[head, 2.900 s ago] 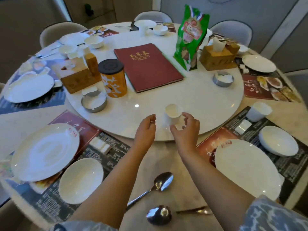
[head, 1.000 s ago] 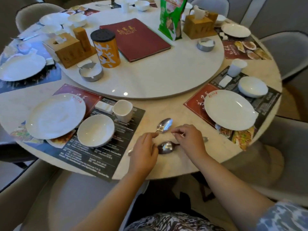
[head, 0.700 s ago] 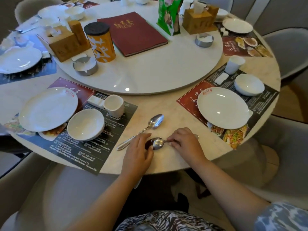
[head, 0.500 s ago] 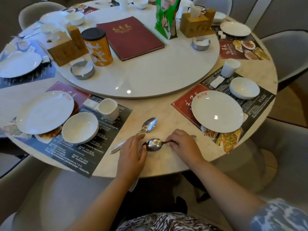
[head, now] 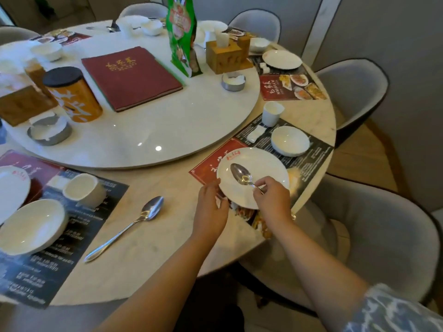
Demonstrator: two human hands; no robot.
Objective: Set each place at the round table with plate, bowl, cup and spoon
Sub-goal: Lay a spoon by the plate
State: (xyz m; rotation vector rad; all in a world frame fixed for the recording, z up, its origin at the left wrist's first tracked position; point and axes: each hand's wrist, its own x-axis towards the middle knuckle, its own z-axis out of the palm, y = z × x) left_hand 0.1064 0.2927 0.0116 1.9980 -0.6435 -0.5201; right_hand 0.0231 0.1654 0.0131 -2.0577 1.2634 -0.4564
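Observation:
My right hand (head: 273,200) pinches the handle of a metal spoon (head: 241,174), whose bowl hovers over the white plate (head: 268,168) of the right place setting. My left hand (head: 211,207) is at that plate's left rim, fingers curled against the edge. Behind the plate stand a white bowl (head: 290,141) and a white cup (head: 272,113). A second spoon (head: 129,226) lies on the bare table between the settings. The left setting has a cup (head: 84,190), a bowl (head: 31,226) and a plate (head: 12,190).
A white turntable (head: 167,130) in the middle carries a red menu (head: 130,76), an orange canister (head: 72,94), a green bag (head: 183,34), wooden boxes (head: 223,56) and metal ashtrays (head: 50,133). Grey chairs (head: 383,236) ring the table. More settings lie at the far side.
My right hand has lifted one spoon off the table and carried it right, over the right plate. My left hand moved right to that plate's rim. The other spoon stayed put.

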